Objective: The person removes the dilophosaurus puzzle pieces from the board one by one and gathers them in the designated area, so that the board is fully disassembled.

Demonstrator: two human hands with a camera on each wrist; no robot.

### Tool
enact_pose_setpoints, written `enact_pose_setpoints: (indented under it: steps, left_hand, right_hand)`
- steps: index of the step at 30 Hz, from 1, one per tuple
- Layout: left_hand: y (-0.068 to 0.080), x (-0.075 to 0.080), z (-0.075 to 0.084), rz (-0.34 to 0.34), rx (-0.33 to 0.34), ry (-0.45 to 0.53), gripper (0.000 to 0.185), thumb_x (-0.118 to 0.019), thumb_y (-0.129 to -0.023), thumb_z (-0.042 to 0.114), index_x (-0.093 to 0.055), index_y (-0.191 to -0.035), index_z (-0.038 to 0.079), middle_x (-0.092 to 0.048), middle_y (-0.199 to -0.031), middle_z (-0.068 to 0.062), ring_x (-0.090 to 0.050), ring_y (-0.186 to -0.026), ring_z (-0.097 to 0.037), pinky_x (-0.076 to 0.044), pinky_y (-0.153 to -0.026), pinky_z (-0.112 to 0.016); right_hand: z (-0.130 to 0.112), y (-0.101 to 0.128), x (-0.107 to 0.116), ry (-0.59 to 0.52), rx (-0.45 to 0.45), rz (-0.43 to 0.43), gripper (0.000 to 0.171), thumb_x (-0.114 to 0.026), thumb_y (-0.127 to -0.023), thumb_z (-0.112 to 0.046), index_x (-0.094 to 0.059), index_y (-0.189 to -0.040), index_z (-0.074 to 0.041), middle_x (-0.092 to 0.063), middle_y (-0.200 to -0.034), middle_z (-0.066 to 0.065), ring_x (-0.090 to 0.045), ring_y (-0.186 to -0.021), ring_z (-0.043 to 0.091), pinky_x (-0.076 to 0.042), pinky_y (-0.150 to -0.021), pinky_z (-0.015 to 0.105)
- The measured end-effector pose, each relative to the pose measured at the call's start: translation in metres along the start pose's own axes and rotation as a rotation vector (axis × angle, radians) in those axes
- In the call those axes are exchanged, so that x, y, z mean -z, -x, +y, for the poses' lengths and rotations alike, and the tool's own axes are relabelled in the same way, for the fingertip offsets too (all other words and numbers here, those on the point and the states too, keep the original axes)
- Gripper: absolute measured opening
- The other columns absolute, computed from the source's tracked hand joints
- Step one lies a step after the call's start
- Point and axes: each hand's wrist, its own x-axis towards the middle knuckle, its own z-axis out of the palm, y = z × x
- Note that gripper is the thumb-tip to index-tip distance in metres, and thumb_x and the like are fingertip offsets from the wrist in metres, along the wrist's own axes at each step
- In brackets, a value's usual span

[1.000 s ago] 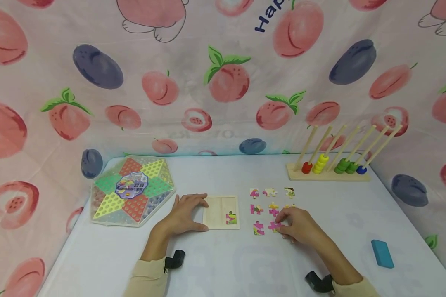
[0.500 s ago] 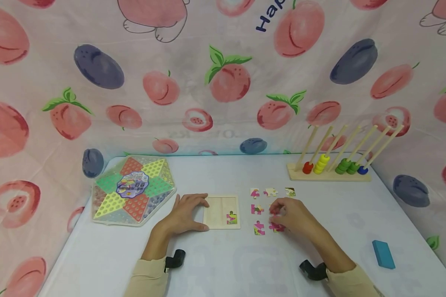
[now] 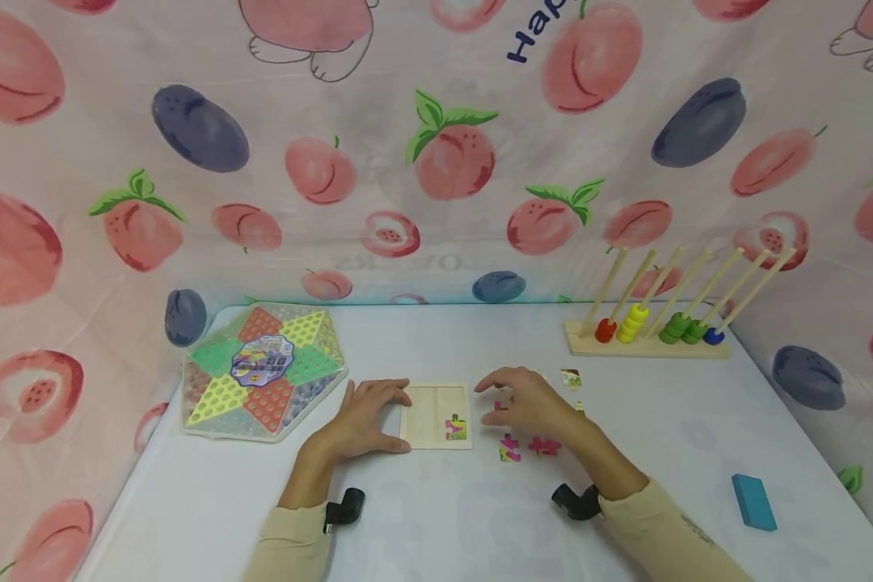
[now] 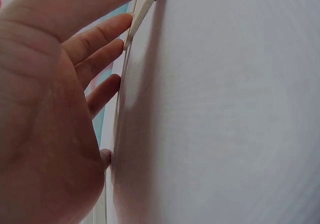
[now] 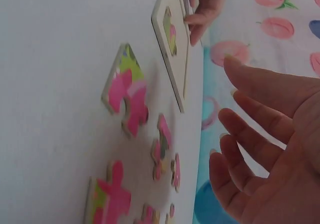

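Note:
A shallow wooden puzzle tray (image 3: 422, 416) lies on the table, with one pink-and-green jigsaw piece (image 3: 456, 427) in its near right corner. My left hand (image 3: 360, 416) holds the tray's left side, thumb at the near corner and fingers at the far part. To the right of the tray my right hand (image 3: 527, 400) hovers over loose jigsaw pieces, fingers apart and nothing between them, as the right wrist view confirms. A pink piece (image 3: 545, 446), a corner piece (image 3: 509, 448) and a far piece (image 3: 571, 377) show around it. The hand hides others.
At the back left lies a hexagonal Chinese checkers box (image 3: 262, 372) under a clear cover. A wooden peg stand (image 3: 647, 347) with coloured beads occupies the back right. On the right sits a blue block (image 3: 754, 502). A fruit-print cloth (image 3: 436, 162) hangs behind the table.
My right hand has moved left from the right-hand pieces toward the tray, uncovering the near pink piece and covering pieces farther left. The left hand stays at the tray.

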Motion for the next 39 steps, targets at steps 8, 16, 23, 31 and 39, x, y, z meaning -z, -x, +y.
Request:
enact_pose_setpoints:
  steps: [8,16,23,31,39]
  left_hand:
    - [-0.001,0.001,0.002,0.001,0.009,0.006,0.058,-0.089,-0.066,0.037,-0.061,-0.115,0.025,-0.043,-0.152,0.005,-0.032,-0.14,-0.026,0.006,-0.116,-0.064]
    - [-0.001,0.001,0.002,-0.005,0.011,0.003,0.058,-0.088,-0.066,0.037,-0.061,-0.116,0.025,-0.043,-0.152,0.004,-0.033,-0.14,-0.026,0.005,-0.116,-0.065]
    - [-0.001,0.001,0.003,0.0,0.002,0.016,0.057,-0.089,-0.066,0.036,-0.061,-0.115,0.024,-0.044,-0.151,0.003,-0.033,-0.14,-0.026,0.005,-0.116,-0.065]
    - [0.0,0.002,0.003,-0.002,-0.006,0.018,0.057,-0.088,-0.067,0.035,-0.061,-0.116,0.023,-0.044,-0.151,0.003,-0.032,-0.141,-0.026,0.005,-0.116,-0.065]
    - [0.0,0.002,0.001,0.0,-0.002,0.015,0.058,-0.089,-0.067,0.036,-0.061,-0.116,0.024,-0.044,-0.151,0.004,-0.033,-0.14,-0.026,0.005,-0.116,-0.065]
  right_hand:
    - [-0.007,-0.012,-0.016,-0.01,0.201,-0.121,0.042,-0.084,-0.075,-0.016,-0.07,-0.114,-0.015,-0.064,-0.128,0.002,-0.054,-0.125,0.024,-0.042,-0.107,0.049]
    - [-0.012,-0.02,-0.03,0.026,0.205,-0.181,0.04,-0.085,-0.074,-0.014,-0.071,-0.111,-0.016,-0.066,-0.125,-0.001,-0.056,-0.122,0.02,-0.043,-0.107,0.045]
    - [-0.011,-0.019,-0.036,0.087,0.163,-0.165,0.039,-0.085,-0.074,-0.015,-0.072,-0.11,-0.02,-0.068,-0.119,-0.005,-0.056,-0.116,0.017,-0.045,-0.103,0.041]
    - [-0.013,-0.017,-0.037,0.104,0.149,-0.151,0.032,-0.084,-0.075,-0.014,-0.075,-0.105,-0.02,-0.07,-0.109,-0.007,-0.055,-0.105,0.013,-0.047,-0.096,0.039]
    - [-0.015,-0.016,-0.036,0.125,0.156,-0.164,0.03,-0.083,-0.076,-0.014,-0.075,-0.104,-0.022,-0.069,-0.111,-0.006,-0.054,-0.108,0.015,-0.046,-0.097,0.04]
